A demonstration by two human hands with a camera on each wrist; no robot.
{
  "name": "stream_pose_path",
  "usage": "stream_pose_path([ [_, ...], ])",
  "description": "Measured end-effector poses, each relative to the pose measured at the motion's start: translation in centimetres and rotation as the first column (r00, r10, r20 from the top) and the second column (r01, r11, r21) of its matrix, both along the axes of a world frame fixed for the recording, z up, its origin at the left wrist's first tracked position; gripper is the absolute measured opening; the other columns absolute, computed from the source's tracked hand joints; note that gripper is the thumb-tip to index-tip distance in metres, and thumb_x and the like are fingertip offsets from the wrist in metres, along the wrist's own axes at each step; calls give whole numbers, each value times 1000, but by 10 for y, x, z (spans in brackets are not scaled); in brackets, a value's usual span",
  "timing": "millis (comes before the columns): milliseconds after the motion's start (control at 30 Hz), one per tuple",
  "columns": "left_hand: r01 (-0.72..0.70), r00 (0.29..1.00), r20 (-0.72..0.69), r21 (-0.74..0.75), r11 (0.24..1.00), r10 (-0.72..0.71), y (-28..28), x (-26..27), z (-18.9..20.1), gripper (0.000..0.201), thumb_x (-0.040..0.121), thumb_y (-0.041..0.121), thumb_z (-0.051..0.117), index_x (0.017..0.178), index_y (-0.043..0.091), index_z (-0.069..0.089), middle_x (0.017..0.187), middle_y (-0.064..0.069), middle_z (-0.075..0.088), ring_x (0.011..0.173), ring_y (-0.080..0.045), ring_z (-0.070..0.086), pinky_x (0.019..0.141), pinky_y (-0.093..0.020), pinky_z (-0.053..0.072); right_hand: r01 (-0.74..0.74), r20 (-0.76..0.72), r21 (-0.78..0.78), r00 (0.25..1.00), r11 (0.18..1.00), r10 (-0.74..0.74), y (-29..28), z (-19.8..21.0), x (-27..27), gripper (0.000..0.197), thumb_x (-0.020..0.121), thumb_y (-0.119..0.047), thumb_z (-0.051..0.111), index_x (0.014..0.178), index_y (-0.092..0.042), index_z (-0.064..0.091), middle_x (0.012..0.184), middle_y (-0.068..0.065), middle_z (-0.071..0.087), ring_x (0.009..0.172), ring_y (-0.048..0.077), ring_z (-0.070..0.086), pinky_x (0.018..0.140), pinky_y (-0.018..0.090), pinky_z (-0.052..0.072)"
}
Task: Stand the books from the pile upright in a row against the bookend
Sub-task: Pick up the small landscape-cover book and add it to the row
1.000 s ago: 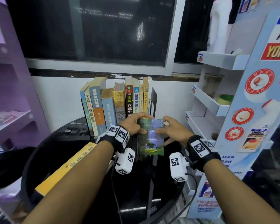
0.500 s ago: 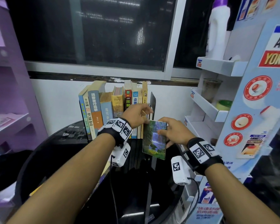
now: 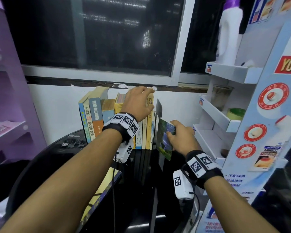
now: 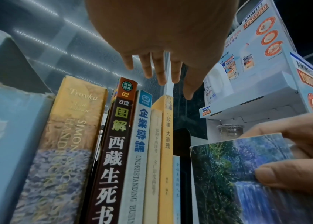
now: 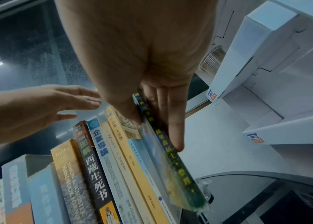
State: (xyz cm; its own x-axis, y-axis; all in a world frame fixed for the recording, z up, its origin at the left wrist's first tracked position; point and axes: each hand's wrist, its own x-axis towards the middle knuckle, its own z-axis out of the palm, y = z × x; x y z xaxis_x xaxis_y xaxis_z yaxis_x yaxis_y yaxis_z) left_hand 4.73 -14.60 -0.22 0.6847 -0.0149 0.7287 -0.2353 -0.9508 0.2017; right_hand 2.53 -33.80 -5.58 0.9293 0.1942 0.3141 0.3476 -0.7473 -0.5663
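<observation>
Several books stand upright in a row on the black round table, ending at a black bookend. My left hand hovers over the tops of the right-hand books with fingers straight and spread, holding nothing. My right hand pinches a thin waterfall-cover book, thumb on the cover, fingers along the far side. That book is nearly upright, tilted, at the row's right end in front of the bookend. A yellow book lies flat under my left forearm.
A white display rack with shelves stands close on the right, with a white bottle on top. A purple shelf unit is at the left. Small dark clips lie on the table behind. Wall and window are behind the row.
My left hand let go of the waterfall book and rose over the tops of the row. My right hand turned the book on edge and carried it back toward the bookend.
</observation>
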Motion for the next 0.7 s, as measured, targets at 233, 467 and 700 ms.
stream_pose_path([
  [233,-51,981,-175,178,983,83,7,20,-3,64,85,52,57,143,32,37,150,3,37,141,-20,27,116,-50,17,49,48,-13,998,999,-48,19,-10,11,25,94,-18,53,119,-16,55,90,16,63,83,35,61,76,38,52],
  [467,-57,984,-158,138,989,79,12,24,-7,55,83,44,63,132,32,43,143,7,46,141,-17,28,117,-44,15,49,66,-21,997,999,-48,31,-17,23,24,96,-18,50,120,-13,53,94,19,63,85,36,60,73,35,48],
  [700,-77,989,-121,102,992,89,12,24,-11,49,82,43,65,125,31,45,129,3,59,127,-20,42,112,-41,19,41,76,2,996,999,-41,38,-27,30,28,96,-21,51,125,-17,51,101,17,66,90,35,62,81,43,55],
])
